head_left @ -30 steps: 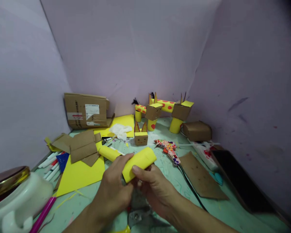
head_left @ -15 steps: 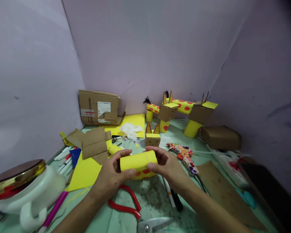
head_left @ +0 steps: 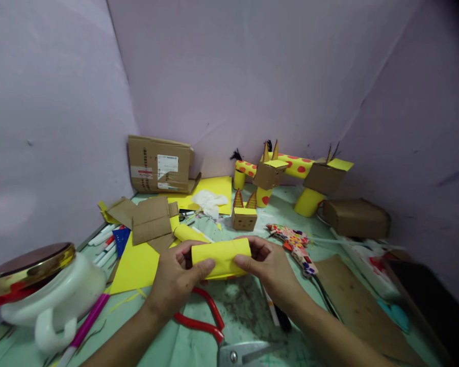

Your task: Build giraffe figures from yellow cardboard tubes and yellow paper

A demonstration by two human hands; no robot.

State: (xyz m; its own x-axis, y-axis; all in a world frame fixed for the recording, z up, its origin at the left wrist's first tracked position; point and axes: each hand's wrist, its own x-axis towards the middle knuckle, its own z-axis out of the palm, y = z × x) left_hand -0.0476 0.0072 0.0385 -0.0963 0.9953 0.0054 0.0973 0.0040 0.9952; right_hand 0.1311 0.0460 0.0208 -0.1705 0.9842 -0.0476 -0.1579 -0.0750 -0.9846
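1. Yellow paper tube (head_left: 221, 259) is held level, mid-table near the front, just beyond the red-handled scissors (head_left: 233, 356). Whether it is rested on anything can't be told.
2. Left end is clamped by the left hand (head_left: 178, 280), right end by the right hand (head_left: 271, 267); thumbs are pressed on the near face, fingers mostly hidden behind.
3. Table (head_left: 183, 346) is covered in pale green; dark stains (head_left: 240, 306) are spread in front of the tube.
4. Space is closed in by pale lilac walls: back (head_left: 245, 92), left (head_left: 53, 127), right (head_left: 424, 142). Creases and small marks are seen on them.
5. Left side is crowded: white pot (head_left: 72, 290) with gold-rimmed lid (head_left: 30, 267), purple marker (head_left: 87, 326), yellow sheet (head_left: 137, 270) partly covered by cardboard pieces (head_left: 151, 219).
6. Along the back: labelled carton (head_left: 158, 165) is propped near the wall; white tissue (head_left: 209, 201) is laid on yellow paper (head_left: 225, 186).
7. Right of centre: box-headed, spotted figures (head_left: 271, 176) are stood at the back; a small eared box (head_left: 244, 221) is placed nearer.
8. Right side is taken up by patterned glue gun (head_left: 294, 244), flat cardboard (head_left: 352, 295) and dark slab (head_left: 424, 295).
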